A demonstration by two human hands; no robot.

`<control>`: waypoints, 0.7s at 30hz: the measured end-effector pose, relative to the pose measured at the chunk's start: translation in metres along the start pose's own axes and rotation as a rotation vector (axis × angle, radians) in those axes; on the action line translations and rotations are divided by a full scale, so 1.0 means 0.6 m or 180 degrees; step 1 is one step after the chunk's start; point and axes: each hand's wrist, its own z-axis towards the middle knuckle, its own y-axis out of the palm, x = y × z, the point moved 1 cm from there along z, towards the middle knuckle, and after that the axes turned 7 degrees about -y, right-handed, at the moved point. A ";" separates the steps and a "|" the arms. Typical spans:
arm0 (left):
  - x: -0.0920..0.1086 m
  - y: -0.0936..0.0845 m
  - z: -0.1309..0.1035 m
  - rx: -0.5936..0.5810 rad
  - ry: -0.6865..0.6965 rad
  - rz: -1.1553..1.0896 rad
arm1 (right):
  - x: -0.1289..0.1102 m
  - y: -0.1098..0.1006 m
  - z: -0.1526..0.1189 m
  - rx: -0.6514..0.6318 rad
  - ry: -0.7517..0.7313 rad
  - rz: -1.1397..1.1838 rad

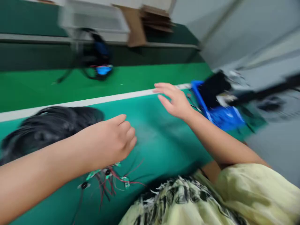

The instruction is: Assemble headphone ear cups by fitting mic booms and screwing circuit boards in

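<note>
My left hand [117, 136] is curled into a fist above the green work mat [152, 137]; whatever lies inside the fingers, if anything, is hidden. Just below it on the mat lie small circuit boards with red and black wires [110, 179], partly covered by my wrist. Beside my left forearm rests a bundle of black cables [53, 125]. My right hand [174, 101] hovers near the table's far edge, its fingers apart and holding nothing. Close to its right sits a blue bin [206, 106] with black items and blurred contents.
Across the green floor [145, 75], another table carries a white plastic crate [98, 18] and brown cardboard [156, 18]. A dark, blurred item with cables and a bright blue part [103, 70] is in front of it. A dark bar [269, 89] slants in from the right.
</note>
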 end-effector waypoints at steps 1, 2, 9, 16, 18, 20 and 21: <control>0.013 -0.002 0.037 0.0179 0.0253 -0.0067 | -0.004 -0.067 -0.101 0.0038 0.0197 -0.0208; 0.026 -0.004 0.078 0.0340 0.0522 -0.0122 | -0.011 -0.134 -0.209 0.0161 0.0739 -0.0531; 0.137 -0.018 0.361 0.0655 0.2244 -0.0372 | -0.141 -0.389 -0.888 0.2082 0.4656 -0.1872; 0.310 0.082 0.605 -0.0039 0.2398 -0.0929 | -0.123 -0.316 -1.224 0.2970 0.6249 -0.0719; 0.348 0.127 0.646 -0.0233 0.2276 -0.1119 | -0.075 -0.257 -1.284 0.2879 0.6583 -0.0176; 0.373 0.168 0.677 -0.0441 0.2188 -0.1250 | -0.013 -0.192 -1.328 0.2653 0.6817 0.0380; 0.381 0.184 0.690 -0.0525 0.2154 -0.1295 | 0.020 -0.159 -1.345 0.2509 0.6907 0.0634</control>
